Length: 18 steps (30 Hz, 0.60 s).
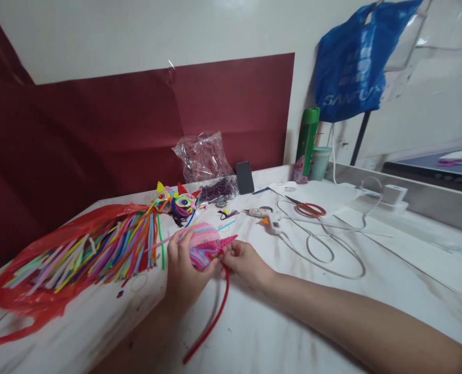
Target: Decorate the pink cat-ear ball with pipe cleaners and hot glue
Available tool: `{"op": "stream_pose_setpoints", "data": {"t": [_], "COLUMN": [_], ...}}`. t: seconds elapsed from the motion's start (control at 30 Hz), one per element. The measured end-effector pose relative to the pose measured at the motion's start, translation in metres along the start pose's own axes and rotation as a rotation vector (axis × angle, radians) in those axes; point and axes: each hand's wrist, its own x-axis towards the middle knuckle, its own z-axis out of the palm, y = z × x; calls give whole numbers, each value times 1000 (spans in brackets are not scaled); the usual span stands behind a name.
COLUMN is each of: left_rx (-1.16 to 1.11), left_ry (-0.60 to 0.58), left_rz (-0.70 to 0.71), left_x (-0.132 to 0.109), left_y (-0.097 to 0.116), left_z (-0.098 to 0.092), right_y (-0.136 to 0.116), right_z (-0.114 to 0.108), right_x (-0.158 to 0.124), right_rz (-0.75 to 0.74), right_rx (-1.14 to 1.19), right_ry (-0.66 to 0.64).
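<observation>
My left hand (186,270) wraps round a pink and multicoloured pipe-cleaner figure (204,240) with a pointed pink cone sticking out to the right. Beside that cone, the fingers of my right hand (246,262) are pinched together at the upper end of a red pipe cleaner (217,314). Its free length curves down over the tabletop towards me. Just behind stand two finished-looking colourful figures with big eyes, a yellow-horned one (162,199) and a red-horned one (184,204). Exactly where the red pipe cleaner meets the figure is hidden by my fingers.
Many-coloured pipe cleaners (109,249) lie on a red plastic bag (47,306) at left. Orange-handled scissors (311,209), a glue gun (260,212) and a looping white cable (332,254) are at right. A phone (245,177) leans at the back near a clear bag (205,156).
</observation>
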Motion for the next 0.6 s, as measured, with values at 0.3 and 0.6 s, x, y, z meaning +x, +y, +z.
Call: {"op": "stream_pose_setpoints", "data": {"t": [0.3, 0.6], "left_rx": [-174, -419], "left_ry": [-95, -211], "left_rz": [-284, -560], "left_x": [0, -3], "left_y": [-10, -21], "left_z": [3, 7], "right_y": [-6, -4], "right_z": [-20, -26], "right_x": [0, 3], "right_rz": [-582, -687], "right_rx": [-737, -879], "right_ry": [8, -34]}}
